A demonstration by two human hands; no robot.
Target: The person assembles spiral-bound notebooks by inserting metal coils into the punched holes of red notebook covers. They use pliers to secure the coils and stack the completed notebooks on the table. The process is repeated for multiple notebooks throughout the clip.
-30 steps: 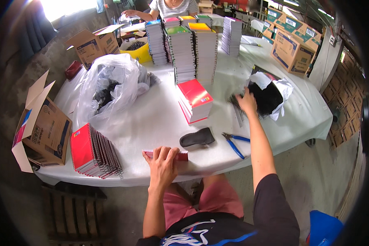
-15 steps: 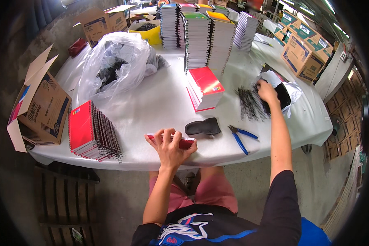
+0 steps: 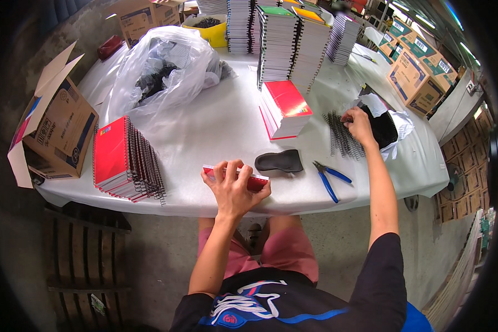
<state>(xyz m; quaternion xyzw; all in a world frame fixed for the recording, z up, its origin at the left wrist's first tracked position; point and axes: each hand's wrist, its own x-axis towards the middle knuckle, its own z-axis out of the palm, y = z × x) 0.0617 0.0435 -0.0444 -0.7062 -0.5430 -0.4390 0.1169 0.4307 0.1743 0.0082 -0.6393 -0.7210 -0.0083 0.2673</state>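
My left hand [image 3: 235, 188] is closed over a red-covered notebook [image 3: 258, 183], gripping it on edge near the front of the table. My right hand [image 3: 361, 126] reaches out to the right, its fingers pinched at the upper end of several loose black spiral binding coils [image 3: 342, 136]. More dark coils fill an open wrapped package [image 3: 388, 128] beside it. Between my hands lie a dark, sole-shaped pad [image 3: 279, 161] and blue-handled cutting pliers [image 3: 328, 180] with spread handles. Behind the pad stands a stack of red-covered books [image 3: 285, 110] without visible coils.
Red spiral-bound notebooks [image 3: 124, 160] are stacked at left beside an open carton [image 3: 63, 130]. A clear plastic bag [image 3: 166, 72] of dark coils sits behind them. Tall notebook stacks [image 3: 276, 50] rise at the back, near a yellow container [image 3: 213, 34]. Closed cartons [image 3: 415, 77] stand at far right.
My right hand has drawn back slightly from the wrapped package to the loose coils. My left hand still grips the red notebook. The whole view has shifted a little.
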